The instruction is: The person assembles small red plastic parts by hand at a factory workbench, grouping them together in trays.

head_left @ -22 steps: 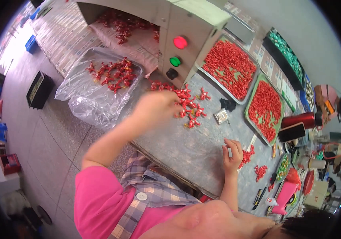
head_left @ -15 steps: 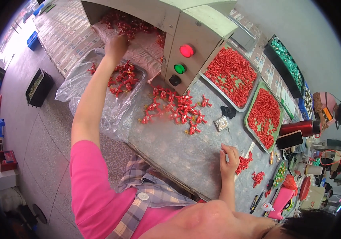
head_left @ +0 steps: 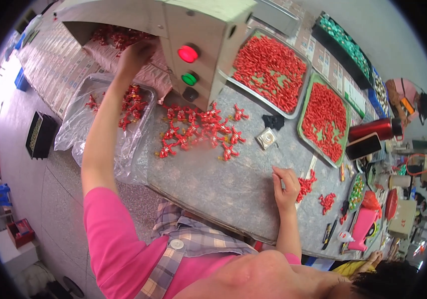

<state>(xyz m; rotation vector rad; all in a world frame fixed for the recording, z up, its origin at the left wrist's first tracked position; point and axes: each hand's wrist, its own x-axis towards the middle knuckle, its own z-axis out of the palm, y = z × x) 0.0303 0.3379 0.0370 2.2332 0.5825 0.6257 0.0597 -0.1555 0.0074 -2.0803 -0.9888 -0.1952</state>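
Note:
My left arm reaches up to the opening of a beige machine. There, my left hand is closed over the pink cloth-covered ledge, beside a heap of small red figures; what its fingers hold is hidden in shadow. Below that arm, more red figures lie in a metal tray lined with clear plastic. A spread of red star-shaped figures with gold bits covers the grey tabletop. My right hand is open above the table, fingers loosely bent and nothing in it, beside a small red cluster.
Two trays of red pieces, one metal and one green, stand at the right. Near them are a small square silver case, a black phone and a red flask. A black bin stands on the floor at left.
The view has shifted, so the machine and trays sit further left in the picture. My left hand is still at the machine's opening; my right hand keeps its place beside the red cluster.

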